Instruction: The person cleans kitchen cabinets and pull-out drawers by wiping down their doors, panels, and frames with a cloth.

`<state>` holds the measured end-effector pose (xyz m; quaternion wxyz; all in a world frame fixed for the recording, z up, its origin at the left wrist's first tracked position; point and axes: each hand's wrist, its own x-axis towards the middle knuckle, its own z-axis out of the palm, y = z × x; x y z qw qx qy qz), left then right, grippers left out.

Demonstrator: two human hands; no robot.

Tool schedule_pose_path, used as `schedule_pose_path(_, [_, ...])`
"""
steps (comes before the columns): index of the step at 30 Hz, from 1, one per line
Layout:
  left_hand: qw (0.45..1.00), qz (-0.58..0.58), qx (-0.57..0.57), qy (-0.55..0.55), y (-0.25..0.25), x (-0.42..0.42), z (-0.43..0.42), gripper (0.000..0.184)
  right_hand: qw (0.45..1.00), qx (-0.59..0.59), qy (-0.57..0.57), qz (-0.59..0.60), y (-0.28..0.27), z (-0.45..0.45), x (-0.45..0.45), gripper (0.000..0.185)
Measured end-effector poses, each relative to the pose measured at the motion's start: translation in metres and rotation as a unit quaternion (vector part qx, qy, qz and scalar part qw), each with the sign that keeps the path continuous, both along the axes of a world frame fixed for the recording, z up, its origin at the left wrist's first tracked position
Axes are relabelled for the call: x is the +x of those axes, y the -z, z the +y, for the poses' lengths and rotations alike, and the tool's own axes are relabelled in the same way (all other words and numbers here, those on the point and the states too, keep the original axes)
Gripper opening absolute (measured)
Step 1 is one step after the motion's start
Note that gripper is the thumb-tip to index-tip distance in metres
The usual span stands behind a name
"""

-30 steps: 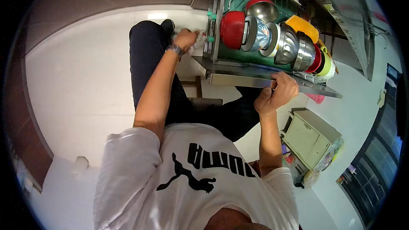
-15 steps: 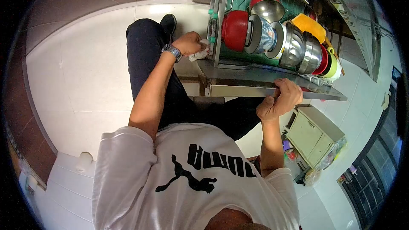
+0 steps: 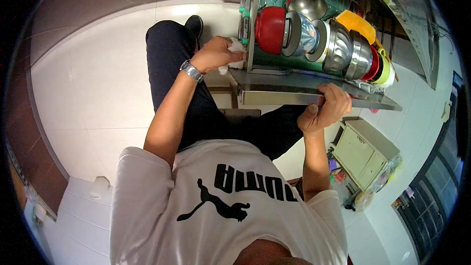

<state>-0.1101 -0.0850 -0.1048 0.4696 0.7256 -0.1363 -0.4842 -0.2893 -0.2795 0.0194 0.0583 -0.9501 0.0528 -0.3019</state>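
A white cloth [image 3: 237, 47] is bunched in my left hand [image 3: 215, 55], whose fingers close around it. The cloth presses against the outer left side of a pulled-out metal drawer [image 3: 250, 24], by its green clips [image 3: 244, 13]. A metal watch [image 3: 192, 70] circles my left wrist. My right hand [image 3: 327, 108] grips the top edge of the drawer front [image 3: 284, 97], thumb on the near side and fingertips over the edge. Inside the drawer a wire rack holds a red bowl [image 3: 271, 30], a patterned bowl [image 3: 306, 34], steel bowls [image 3: 337, 48] and a yellow item [image 3: 355, 27].
Brown cabinet fronts [image 3: 98, 0] run along the left and far side. A pale small cabinet [image 3: 362, 153] stands at the lower right, with bags beside it. My legs [image 3: 169, 64] straddle the drawer's front area above the light tiled floor [image 3: 98, 98].
My left hand has turned and shifted slightly, and the cloth has moved a little away from me along the drawer side. My right hand keeps its hold on the drawer front.
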Motion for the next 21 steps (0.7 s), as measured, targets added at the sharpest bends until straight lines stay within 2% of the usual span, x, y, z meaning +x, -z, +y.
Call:
schedule_pose_path(2, [0.981, -0.155, 0.089, 0.077, -0.007, 0.003, -0.008, 0.051, 1.0, 0.008, -0.002, 0.016, 0.001, -0.001, -0.002, 0.052])
schedule_pose_path(3, [0.981, -0.156, 0.089, 0.077, -0.014, 0.003, -0.012, 0.051, 1.0, 0.008, -0.002, 0.015, 0.001, -0.001, -0.001, 0.052])
schedule_pose_path(5, [0.955, -0.226, 0.173, 0.078, -0.026, 0.001, -0.017, 0.053, 1.0, 0.007, -0.004, 0.011, 0.001, -0.002, -0.001, 0.051])
schedule_pose_path(9, [0.956, -0.215, 0.18, 0.083, -0.02, 0.001, -0.02, 0.052, 1.0, -0.002, -0.004, 0.004, 0.001, -0.003, -0.001, 0.051])
schedule_pose_path(12, [0.96, -0.227, 0.132, 0.103, -0.01, 0.005, -0.016, 0.045, 1.0, -0.007, -0.008, 0.014, 0.001, -0.006, -0.001, 0.052])
schedule_pose_path(15, [0.937, -0.254, 0.172, 0.166, -0.012, 0.011, 0.002, 0.038, 1.0, -0.001, -0.013, 0.013, 0.0, -0.006, 0.0, 0.053])
schedule_pose_path(17, [0.914, -0.242, 0.249, 0.209, -0.014, 0.015, 0.014, 0.033, 1.0, 0.002, -0.012, 0.013, 0.0, -0.005, 0.0, 0.052])
schedule_pose_path(18, [0.918, -0.265, 0.252, 0.152, -0.022, 0.008, 0.014, 0.031, 1.0, 0.003, -0.011, 0.013, 0.0, -0.005, 0.0, 0.052])
schedule_pose_path(19, [0.919, -0.261, 0.254, 0.151, -0.02, 0.007, 0.015, 0.031, 1.0, 0.007, -0.007, 0.022, -0.001, -0.004, -0.001, 0.052])
schedule_pose_path(21, [0.979, -0.128, 0.151, 0.044, -0.015, 0.009, 0.015, 0.029, 1.0, 0.009, -0.006, 0.029, 0.0, -0.004, -0.001, 0.052])
